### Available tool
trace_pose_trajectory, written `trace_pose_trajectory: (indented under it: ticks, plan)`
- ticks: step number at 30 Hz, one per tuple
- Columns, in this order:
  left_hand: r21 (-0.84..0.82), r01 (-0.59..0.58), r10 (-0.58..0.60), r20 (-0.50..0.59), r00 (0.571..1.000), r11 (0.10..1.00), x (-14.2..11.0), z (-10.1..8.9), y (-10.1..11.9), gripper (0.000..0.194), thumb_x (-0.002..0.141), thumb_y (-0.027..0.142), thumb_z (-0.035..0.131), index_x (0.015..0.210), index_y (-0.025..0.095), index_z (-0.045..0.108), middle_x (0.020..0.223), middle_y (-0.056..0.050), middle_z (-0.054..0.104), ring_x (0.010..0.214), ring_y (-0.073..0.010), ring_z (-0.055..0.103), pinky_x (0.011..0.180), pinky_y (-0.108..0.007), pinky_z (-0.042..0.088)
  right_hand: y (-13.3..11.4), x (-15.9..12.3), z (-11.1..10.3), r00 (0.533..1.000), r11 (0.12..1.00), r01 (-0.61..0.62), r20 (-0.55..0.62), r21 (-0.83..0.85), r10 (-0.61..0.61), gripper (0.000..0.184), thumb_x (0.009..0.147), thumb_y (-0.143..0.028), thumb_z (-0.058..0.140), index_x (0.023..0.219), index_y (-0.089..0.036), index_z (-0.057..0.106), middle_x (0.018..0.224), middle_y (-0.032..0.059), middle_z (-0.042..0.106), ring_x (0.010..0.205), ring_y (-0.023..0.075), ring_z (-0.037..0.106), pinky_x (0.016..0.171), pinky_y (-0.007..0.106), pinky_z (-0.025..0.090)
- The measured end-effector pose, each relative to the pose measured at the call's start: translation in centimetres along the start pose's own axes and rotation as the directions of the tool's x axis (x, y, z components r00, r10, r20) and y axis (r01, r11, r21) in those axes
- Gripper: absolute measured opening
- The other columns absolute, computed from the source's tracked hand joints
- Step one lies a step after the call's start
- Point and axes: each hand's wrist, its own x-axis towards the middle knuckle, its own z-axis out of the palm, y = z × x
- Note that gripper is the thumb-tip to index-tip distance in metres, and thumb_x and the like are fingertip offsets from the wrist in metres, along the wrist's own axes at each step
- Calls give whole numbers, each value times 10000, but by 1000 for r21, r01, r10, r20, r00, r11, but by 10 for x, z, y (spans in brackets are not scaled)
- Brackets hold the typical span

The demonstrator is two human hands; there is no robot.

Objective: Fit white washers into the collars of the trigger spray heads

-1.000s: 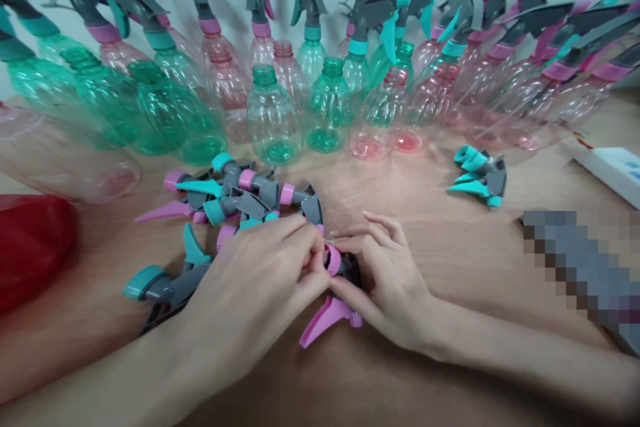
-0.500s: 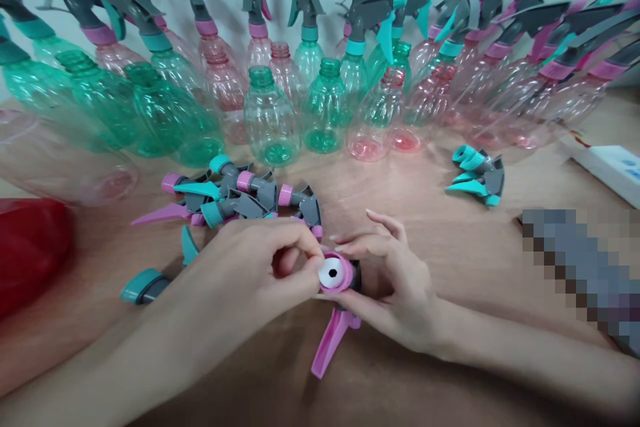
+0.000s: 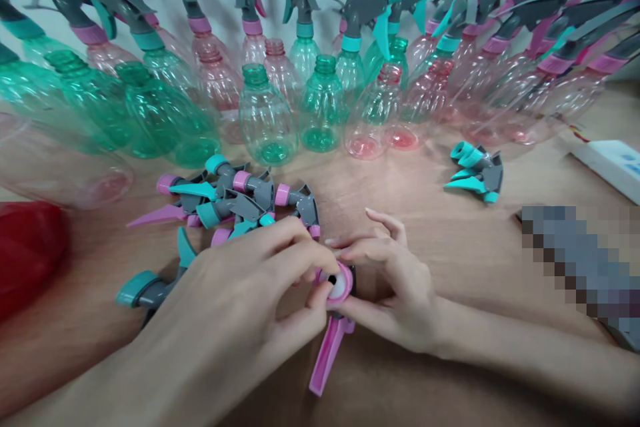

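My right hand [image 3: 400, 293] holds a grey and pink trigger spray head [image 3: 326, 355] by its collar, with the collar's opening facing up and the pink trigger pointing down toward me. Inside the pink collar lies a white washer [image 3: 341, 287] with a dark hole at its centre. The thumb and index finger of my left hand [image 3: 250, 293] close on the washer at the opening and cover part of it. Left of my hands is a pile of grey, teal and pink spray heads [image 3: 255, 187]. Another teal-collared spray head [image 3: 140, 288] lies partly behind my left hand.
Green and pink clear bottles [image 3: 323, 107] stand in rows at the back, several with spray heads on. A lone teal spray head [image 3: 477, 170] lies to the right. A red object [image 3: 30, 253] is at left, a white box [image 3: 613, 163] and a blurred-out item [image 3: 575, 267] at right.
My left thumb and index finger have moved from the washer's edge over the collar's opening and hide more of it. The right hand keeps its hold; the view has shifted slightly.
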Motion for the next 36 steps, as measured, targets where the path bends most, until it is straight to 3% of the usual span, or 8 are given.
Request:
trace_pose_trajectory:
  ticks: [7,14,18,21,25,30,36]
  plan:
    - [29,-11,8,84,996,1000,0,-3,-2,78,837,236,584,885,282,625,847,48,620,649,-120,572,545,-242,364,0,-1,-1,1000,1000,10,10,-5,-10,340,812,-307,696,1066,-210,492,900,24,723,861,194,708,1096,502,260]
    - [161,-92,80,77,994,983,-4,-1,-2,146,906,201,494,819,220,609,807,29,639,727,-146,615,605,-258,396,0,-4,0,1000,999,3,-8,-45,-4,314,808,-302,704,1035,-223,502,892,14,733,824,197,714,1085,520,280]
    - [147,-47,39,61,997,988,-4,-1,2,164,839,179,527,678,200,549,721,28,618,635,-131,581,546,-244,374,1,-4,0,1000,999,14,-3,-37,-14,338,784,-283,732,1021,-211,503,909,18,740,846,195,717,1103,506,263]
    - [161,5,-12,38,999,987,0,0,5,263,799,200,558,561,189,445,595,44,554,491,-97,469,456,-233,288,0,-3,1,999,998,45,-13,-34,-46,302,808,-279,702,1024,-224,498,902,6,746,853,198,721,1094,495,280]
    - [90,109,-116,78,990,990,2,3,7,239,779,266,582,567,201,494,476,67,456,415,-85,367,415,-232,227,-1,-3,2,998,997,56,-34,-55,-58,288,814,-249,682,1033,-236,494,854,-12,743,825,202,726,1085,505,296]
    - [36,212,-215,102,971,977,-2,9,9,290,811,283,510,535,204,473,442,56,421,406,-91,346,400,-247,227,-1,-5,1,992,988,123,13,-88,-123,382,803,-238,669,1135,-206,481,898,17,734,779,198,715,1082,513,313]
    - [17,230,-230,115,966,973,-3,6,12,245,811,270,538,580,193,507,499,62,475,459,-86,420,432,-225,261,0,-3,1,993,990,97,-61,-103,-103,491,784,-242,696,1214,-212,459,923,30,733,777,213,715,1033,504,361]
